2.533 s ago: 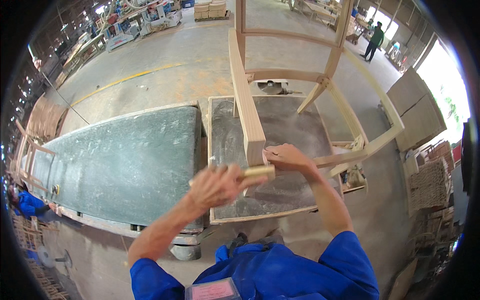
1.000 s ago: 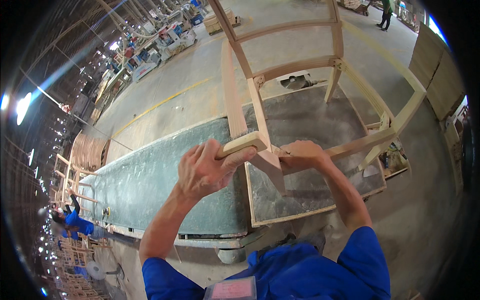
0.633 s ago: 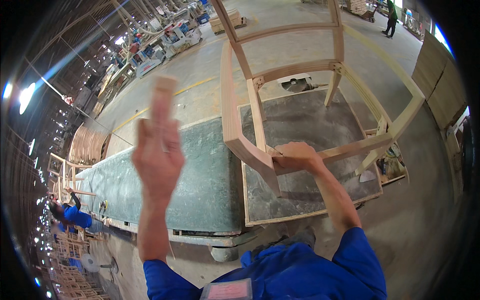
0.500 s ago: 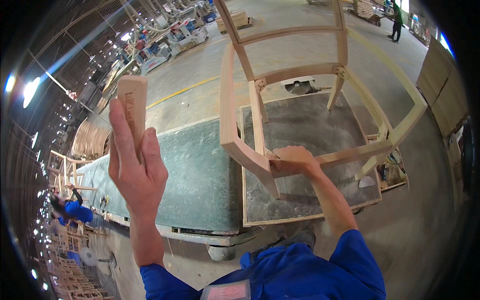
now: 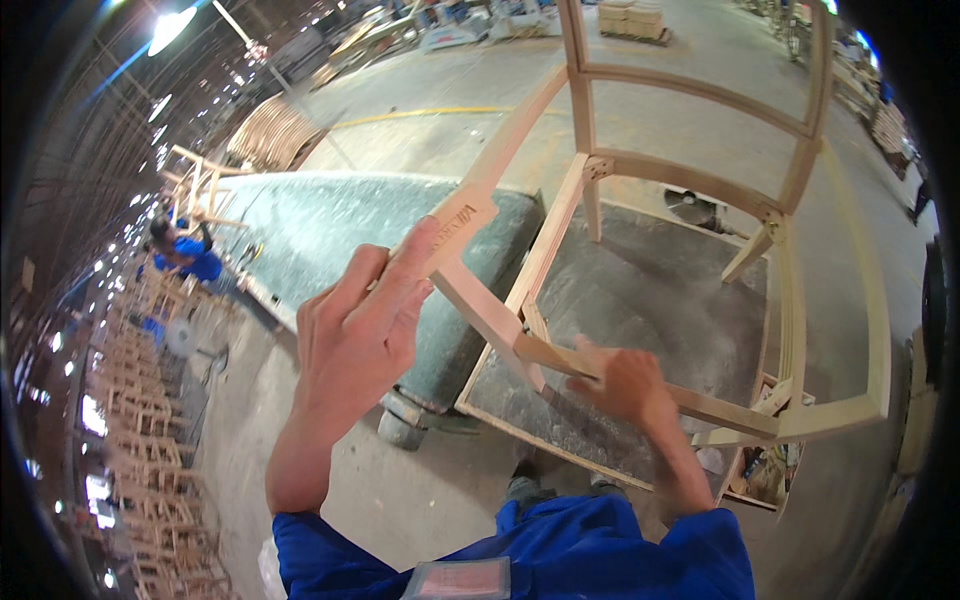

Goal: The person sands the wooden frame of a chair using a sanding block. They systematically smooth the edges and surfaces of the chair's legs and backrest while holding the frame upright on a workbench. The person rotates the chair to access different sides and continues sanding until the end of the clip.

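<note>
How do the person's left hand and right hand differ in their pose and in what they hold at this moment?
The left hand is raised, fingers pointing up, and grips a small wooden block; the right hand is lower and rests on a rail of the wooden chair frame. The left hand shows its back to the camera and looks larger; the right hand looks smaller and lies knuckles up. Both are bare, and both arms come out of blue sleeves.

This is a furniture workshop, a big factory hall. A bare wooden chair frame (image 5: 690, 250) stands on a dusty workbench (image 5: 340, 240). Left of the bench, stacks of unfinished chair frames (image 5: 140, 440) line the concrete floor (image 5: 420, 90). Beyond the bench lie curved wooden parts (image 5: 272, 135), and farther off, pallets of timber (image 5: 630, 20).
</note>
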### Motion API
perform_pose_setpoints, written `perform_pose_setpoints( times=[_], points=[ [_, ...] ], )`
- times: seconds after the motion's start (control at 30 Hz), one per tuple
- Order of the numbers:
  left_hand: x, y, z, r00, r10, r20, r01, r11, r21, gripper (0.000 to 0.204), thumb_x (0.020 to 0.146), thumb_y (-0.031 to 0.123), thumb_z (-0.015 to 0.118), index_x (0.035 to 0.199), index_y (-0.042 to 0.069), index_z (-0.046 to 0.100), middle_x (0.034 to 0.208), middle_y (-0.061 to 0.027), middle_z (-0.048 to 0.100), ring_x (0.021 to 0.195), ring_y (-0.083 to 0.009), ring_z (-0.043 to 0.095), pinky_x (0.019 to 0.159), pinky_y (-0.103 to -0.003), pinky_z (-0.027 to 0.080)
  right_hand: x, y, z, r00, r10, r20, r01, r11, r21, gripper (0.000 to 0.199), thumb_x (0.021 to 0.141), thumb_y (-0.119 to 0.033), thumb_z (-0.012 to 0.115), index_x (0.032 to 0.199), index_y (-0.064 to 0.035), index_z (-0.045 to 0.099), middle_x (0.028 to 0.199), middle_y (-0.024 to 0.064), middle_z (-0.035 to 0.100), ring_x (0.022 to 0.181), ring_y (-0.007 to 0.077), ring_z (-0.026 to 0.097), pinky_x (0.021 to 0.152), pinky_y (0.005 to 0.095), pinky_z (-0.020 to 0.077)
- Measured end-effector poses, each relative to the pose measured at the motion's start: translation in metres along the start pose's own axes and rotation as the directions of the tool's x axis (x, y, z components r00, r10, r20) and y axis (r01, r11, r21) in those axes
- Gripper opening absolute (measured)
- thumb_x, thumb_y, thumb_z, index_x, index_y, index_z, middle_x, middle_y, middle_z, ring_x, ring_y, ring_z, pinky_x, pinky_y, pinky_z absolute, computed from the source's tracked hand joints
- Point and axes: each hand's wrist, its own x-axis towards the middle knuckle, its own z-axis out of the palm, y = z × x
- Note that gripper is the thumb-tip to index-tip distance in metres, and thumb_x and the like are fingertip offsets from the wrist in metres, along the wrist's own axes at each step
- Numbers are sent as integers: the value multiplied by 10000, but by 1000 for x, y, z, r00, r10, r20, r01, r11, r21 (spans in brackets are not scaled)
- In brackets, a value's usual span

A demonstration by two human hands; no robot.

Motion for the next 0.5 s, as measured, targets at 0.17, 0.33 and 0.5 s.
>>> perform_pose_setpoints(
  times=[0.17, 0.33, 0.5],
  points=[
    [-60, 13, 71, 972, -94, 218, -12, 898, 441, 606, 876, 129, 671, 1456, 223, 521, 818, -64, 513, 591, -230, 596, 492, -361, 489, -23, 24, -20, 984, 46, 170, -45, 999, -8, 543, 877, -446, 682, 1239, -58, 565, 793, 180, 696, 786, 374, 691, 711, 480, 520],
    [-65, 44, 90, 920, -160, 357, -33, 878, 477, 587, 896, 120, 653, 1459, 220, 519, 802, -71, 507, 534, -253, 570, 434, -395, 455, -32, 41, -3, 993, -108, -55, 109, 994, 5, 558, 829, -387, 746, 1243, -47, 589, 718, 164, 668, 693, 351, 678, 632, 453, 515],
    [-42, 38, 79, 959, -190, 212, 44, 835, 549, 613, 880, 63, 596, 1466, 226, 517, 779, -64, 476, 511, -226, 553, 430, -372, 474, -30, 43, -4, 985, -152, -80, 153, 988, 10, 550, 800, -358, 780, 1197, -40, 571, 653, 144, 631, 615, 339, 657, 575, 445, 506]
  ],
)
